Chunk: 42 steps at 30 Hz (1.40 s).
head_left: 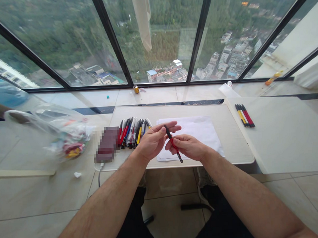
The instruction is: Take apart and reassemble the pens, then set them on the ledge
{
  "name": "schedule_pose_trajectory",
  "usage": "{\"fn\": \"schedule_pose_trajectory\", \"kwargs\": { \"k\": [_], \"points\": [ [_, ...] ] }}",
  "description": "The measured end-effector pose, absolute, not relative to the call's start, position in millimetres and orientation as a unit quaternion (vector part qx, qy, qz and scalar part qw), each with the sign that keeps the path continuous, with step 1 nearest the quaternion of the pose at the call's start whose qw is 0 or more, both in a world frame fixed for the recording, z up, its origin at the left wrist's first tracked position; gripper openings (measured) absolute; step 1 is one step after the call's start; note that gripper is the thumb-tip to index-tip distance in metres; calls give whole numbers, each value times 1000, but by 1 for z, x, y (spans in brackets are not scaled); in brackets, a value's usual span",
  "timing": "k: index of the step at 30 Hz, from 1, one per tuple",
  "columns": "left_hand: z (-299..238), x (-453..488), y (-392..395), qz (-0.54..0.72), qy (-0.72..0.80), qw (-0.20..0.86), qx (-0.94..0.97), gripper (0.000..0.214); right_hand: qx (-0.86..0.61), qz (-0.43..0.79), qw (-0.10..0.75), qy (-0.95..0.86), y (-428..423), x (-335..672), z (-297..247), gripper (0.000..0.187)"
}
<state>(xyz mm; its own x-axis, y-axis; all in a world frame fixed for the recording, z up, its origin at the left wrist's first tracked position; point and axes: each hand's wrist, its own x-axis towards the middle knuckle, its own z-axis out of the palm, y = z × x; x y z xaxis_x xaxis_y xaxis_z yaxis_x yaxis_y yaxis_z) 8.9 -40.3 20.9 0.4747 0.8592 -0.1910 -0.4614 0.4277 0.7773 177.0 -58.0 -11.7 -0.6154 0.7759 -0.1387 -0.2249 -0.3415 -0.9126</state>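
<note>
Both hands meet over the table with one red-and-black pen (173,143) between them. It slants, its upper black end near my left thumb and its lower black end pointing down toward me. My left hand (155,139) holds the upper end between thumb and fingers, the other fingers stretched out. Lower down, my right hand (189,145) pinches the red barrel. Beneath the hands lies white paper (202,134). A row of several pens (133,131) in red, black, yellow, blue and clear lies left of my left hand.
The low table (238,152) adjoins a white board (290,137) bearing a small group of pens (244,115). A blurred-out dark red object (108,144) with a cable sits at the left edge. Plastic bags (72,137) are farther left. A gold can (136,89) stands by the window.
</note>
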Motion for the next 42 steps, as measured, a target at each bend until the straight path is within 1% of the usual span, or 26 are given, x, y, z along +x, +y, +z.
{"fn": "schedule_pose_trajectory", "kwargs": {
  "k": [2, 6, 10, 12, 16, 21, 26, 28, 29, 31, 34, 37, 39, 42],
  "points": [
    [21, 8, -41, 416, 281, 789, 354, 39, -271, 781, 320, -462, -60, 178, -10, 40],
    [19, 10, -42, 419, 264, 785, 373, 25, -237, 811, 301, -442, -62, 181, -8, 39],
    [17, 13, -44, 422, 268, 780, 377, 26, -242, 815, 274, -450, -61, 184, -8, 45],
    [17, 14, -44, 437, 281, 766, 378, 26, -261, 798, 268, -472, -59, 184, -7, 46],
    [12, 18, -43, 483, 327, 718, 378, 24, -347, 699, 283, -557, -57, 179, -4, 44],
    [0, 27, -39, 524, 395, 670, 347, 18, -501, 522, 302, -620, -58, 167, -5, 27],
    [-10, 34, -39, 554, 438, 627, 328, 15, -577, 341, 301, -679, -63, 158, -11, 22],
    [-12, 32, -38, 559, 449, 618, 323, 16, -592, 315, 308, -675, -64, 157, -11, 23],
    [-12, 31, -37, 553, 452, 620, 325, 16, -588, 341, 314, -663, -63, 157, -11, 23],
    [-10, 26, -35, 529, 446, 639, 336, 18, -552, 457, 317, -621, -62, 160, -9, 25],
    [-2, 19, -34, 486, 395, 704, 335, 25, -456, 638, 310, -538, -60, 168, -5, 31],
    [7, 15, -36, 434, 350, 773, 303, 31, -357, 751, 304, -465, -61, 175, -4, 37],
    [11, 16, -38, 426, 340, 783, 300, 27, -325, 777, 299, -449, -61, 177, -4, 40],
    [10, 19, -39, 471, 347, 742, 328, 22, -355, 728, 311, -498, -61, 176, -4, 38]
  ]
}}
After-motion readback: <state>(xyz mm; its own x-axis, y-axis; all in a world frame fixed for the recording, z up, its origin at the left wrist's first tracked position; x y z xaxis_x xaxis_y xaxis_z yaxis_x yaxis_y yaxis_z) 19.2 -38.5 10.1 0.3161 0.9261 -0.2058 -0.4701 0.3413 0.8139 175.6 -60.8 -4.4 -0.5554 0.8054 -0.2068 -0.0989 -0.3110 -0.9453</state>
